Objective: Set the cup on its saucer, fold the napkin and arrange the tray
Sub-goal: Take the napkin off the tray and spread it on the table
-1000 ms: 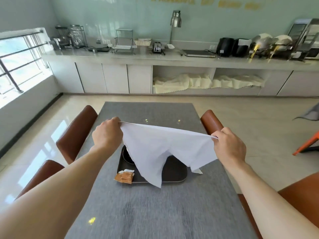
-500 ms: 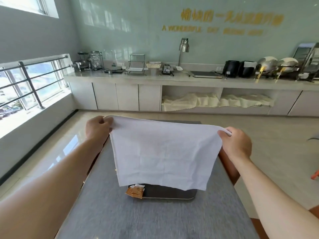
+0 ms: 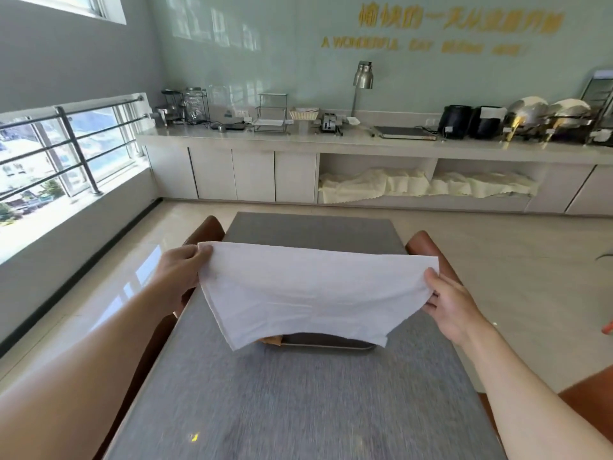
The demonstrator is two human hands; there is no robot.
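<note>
Grey textured tabletop point(image 3: 298, 403) below left hand point(image 3: 175, 273) and right hand point(image 3: 452, 307) – both pinching white cloth napkin point(image 3: 308, 293), which hides most of dark tray point(image 3: 326, 345).

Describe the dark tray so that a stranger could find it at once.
Start at the long grey table in the room's middle. Both hands hold a white cloth napkin above it. Just below the napkin's lower edge lies the dark flat tray with a pale rim, mostly hidden.

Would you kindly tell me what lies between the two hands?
In the head view, only the white napkin spans from the left hand to the right hand, stretched taut.
</note>
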